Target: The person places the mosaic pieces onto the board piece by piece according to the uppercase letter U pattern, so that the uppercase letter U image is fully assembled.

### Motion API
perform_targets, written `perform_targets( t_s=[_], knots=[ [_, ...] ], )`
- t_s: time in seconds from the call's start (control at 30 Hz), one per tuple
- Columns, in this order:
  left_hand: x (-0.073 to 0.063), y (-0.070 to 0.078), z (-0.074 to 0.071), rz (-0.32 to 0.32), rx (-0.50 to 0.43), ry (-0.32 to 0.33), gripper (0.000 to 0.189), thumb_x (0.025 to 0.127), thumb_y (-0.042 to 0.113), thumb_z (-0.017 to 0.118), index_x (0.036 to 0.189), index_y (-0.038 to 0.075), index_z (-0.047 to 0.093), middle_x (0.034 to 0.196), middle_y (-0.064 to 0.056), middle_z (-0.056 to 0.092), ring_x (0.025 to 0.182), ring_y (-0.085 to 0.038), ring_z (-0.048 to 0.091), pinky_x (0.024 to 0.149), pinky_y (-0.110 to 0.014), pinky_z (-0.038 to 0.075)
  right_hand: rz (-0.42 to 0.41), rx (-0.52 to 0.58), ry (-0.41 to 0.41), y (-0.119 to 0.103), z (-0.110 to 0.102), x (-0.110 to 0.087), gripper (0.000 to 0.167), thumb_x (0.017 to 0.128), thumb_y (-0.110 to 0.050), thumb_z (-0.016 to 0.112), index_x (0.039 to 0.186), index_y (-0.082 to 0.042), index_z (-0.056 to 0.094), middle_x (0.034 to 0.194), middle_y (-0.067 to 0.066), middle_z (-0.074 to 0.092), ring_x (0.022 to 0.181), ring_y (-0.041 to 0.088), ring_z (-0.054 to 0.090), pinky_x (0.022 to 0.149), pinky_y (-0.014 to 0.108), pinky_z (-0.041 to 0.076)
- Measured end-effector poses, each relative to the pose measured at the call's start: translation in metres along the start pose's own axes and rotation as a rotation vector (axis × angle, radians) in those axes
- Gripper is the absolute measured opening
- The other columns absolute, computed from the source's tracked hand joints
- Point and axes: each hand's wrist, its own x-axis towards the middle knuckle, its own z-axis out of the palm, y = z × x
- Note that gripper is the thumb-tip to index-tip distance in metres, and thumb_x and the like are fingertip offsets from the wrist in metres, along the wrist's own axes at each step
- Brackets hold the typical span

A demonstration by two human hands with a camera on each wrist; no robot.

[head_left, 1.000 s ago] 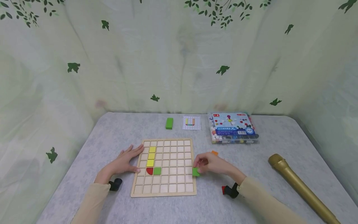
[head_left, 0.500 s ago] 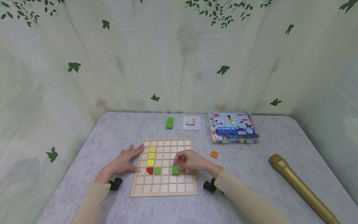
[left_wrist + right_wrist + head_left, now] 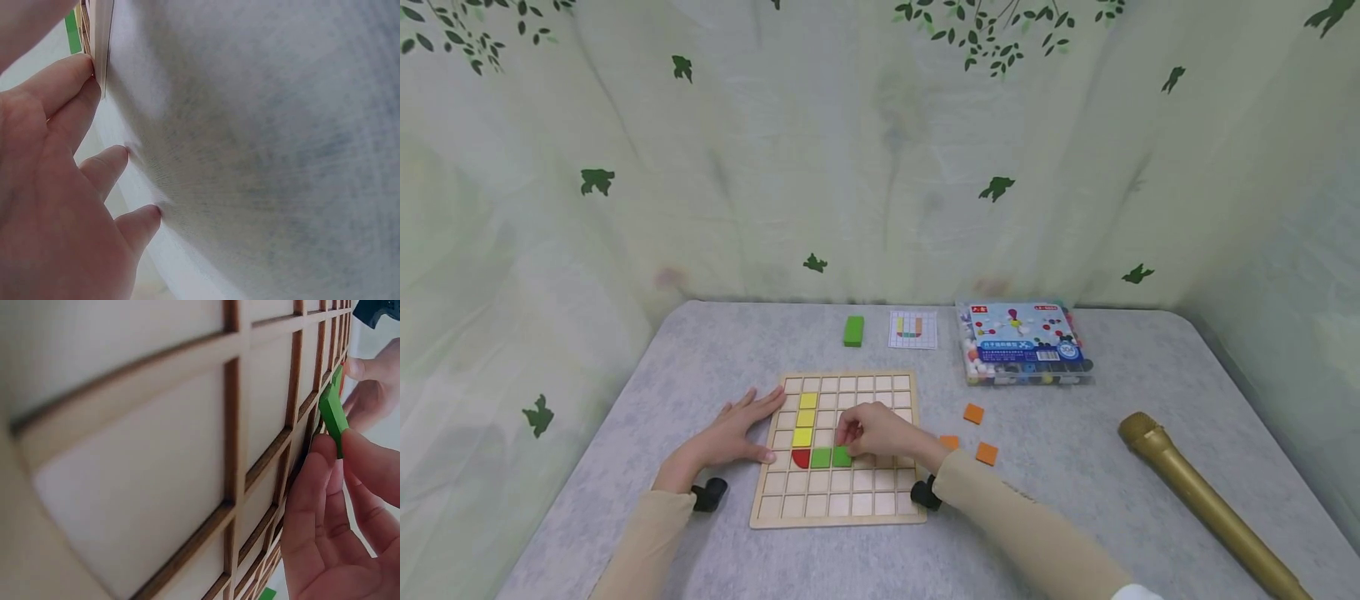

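Note:
A wooden grid board (image 3: 838, 518) lies on the table. In one column sit yellow square tiles (image 3: 805, 418), with a red quarter-round tile (image 3: 801, 457) below them and a green tile (image 3: 821, 457) to its right. My right hand (image 3: 880, 433) pinches another green square tile (image 3: 333, 412) between thumb and fingers, tilted at the cell right of the placed green one. My left hand (image 3: 733, 432) rests at the board's left edge with fingers spread; in the left wrist view its fingertips (image 3: 84, 65) touch the board's side and the tabletop.
Several orange tiles (image 3: 973, 413) lie right of the board, one partly behind the right wrist. Behind the board are a green block (image 3: 853, 331), a printed pattern card (image 3: 913, 330) and a clear box of model parts (image 3: 1026, 343). A gold microphone (image 3: 1213, 504) lies at the right.
My right hand has moved left from the board's right edge, carrying the green tile to beside the placed green one. Orange tiles have come into view behind it. My left hand stays put.

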Motion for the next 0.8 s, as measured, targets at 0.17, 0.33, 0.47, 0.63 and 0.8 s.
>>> perform_targets(
  t_s=[0.17, 0.33, 0.47, 0.63, 0.8],
  knots=[
    [0.001, 0.0, 0.0, -0.009, 0.001, -0.003, 0.103, 0.073, 0.041, 0.08, 0.151, 0.003, 0.025, 0.156, -0.019, 0.017, 0.139, -0.049, -0.003, 0.105, -0.067, -0.004, 0.004, -0.071, 0.001, -0.002, 0.002, 0.001, 0.016, 0.08, 0.008, 0.065, 0.084, -0.007, 0.068, 0.076, 0.001, 0.061, 0.067, 0.006, 0.051, 0.063, 0.02, 0.043],
    [0.0, -0.001, 0.0, -0.011, 0.003, -0.001, 0.103, 0.073, 0.041, 0.08, 0.151, 0.003, 0.025, 0.156, -0.019, 0.018, 0.14, -0.049, -0.003, 0.105, -0.067, -0.004, 0.001, -0.086, 0.009, -0.003, 0.003, 0.001, 0.016, 0.081, 0.007, 0.066, 0.084, -0.009, 0.067, 0.074, -0.003, 0.06, 0.067, 0.006, 0.051, 0.063, 0.02, 0.044],
    [0.001, -0.003, 0.001, -0.008, 0.0, 0.001, 0.104, 0.072, 0.043, 0.079, 0.151, 0.004, 0.025, 0.156, -0.018, 0.017, 0.14, -0.048, -0.003, 0.105, -0.067, -0.004, 0.008, -0.062, 0.015, -0.003, 0.003, -0.001, 0.017, 0.08, 0.008, 0.066, 0.083, -0.008, 0.067, 0.075, -0.002, 0.061, 0.068, 0.007, 0.051, 0.064, 0.02, 0.044],
    [0.0, -0.002, 0.0, -0.008, 0.001, -0.001, 0.103, 0.073, 0.043, 0.079, 0.151, 0.004, 0.025, 0.156, -0.017, 0.017, 0.14, -0.048, -0.003, 0.105, -0.066, -0.004, -0.004, 0.025, 0.022, 0.002, -0.002, -0.006, 0.014, 0.082, 0.006, 0.066, 0.087, -0.006, 0.069, 0.078, -0.003, 0.062, 0.07, 0.008, 0.054, 0.065, 0.022, 0.045],
    [0.0, 0.0, 0.0, 0.004, 0.003, 0.002, 0.103, 0.073, 0.042, 0.079, 0.151, 0.003, 0.025, 0.156, -0.018, 0.017, 0.14, -0.049, -0.002, 0.105, -0.067, -0.004, -0.02, 0.197, -0.012, 0.014, -0.021, -0.022, 0.011, 0.087, 0.0, 0.065, 0.099, 0.002, 0.067, 0.088, 0.006, 0.066, 0.076, 0.014, 0.06, 0.066, 0.027, 0.05]
  ],
)
